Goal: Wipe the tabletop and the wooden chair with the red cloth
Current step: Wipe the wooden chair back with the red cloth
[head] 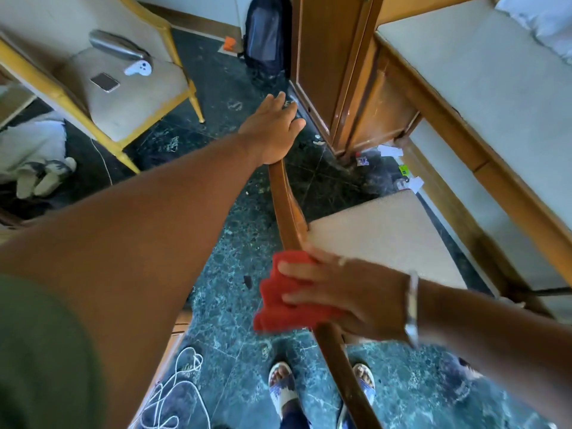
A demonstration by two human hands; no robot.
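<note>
Green marble floor underlies the wooden chair, left hand gripping it, right hand clutching red cloth.

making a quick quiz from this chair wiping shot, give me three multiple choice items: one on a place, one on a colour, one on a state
1. Where is the red cloth?
A. on the bed
B. pressed on the wooden chair's top rail
C. on the floor

2. What colour is the floor?
A. dark green marbled
B. white
C. red

3. What is the left hand doing?
A. hanging free
B. holding a phone
C. gripping the far end of the chair rail

Answers: 1 B, the right hand pushes the cloth against the rail. 2 A, green veined stone shows between the furniture. 3 C, its fingers wrap the rail's end.
</note>
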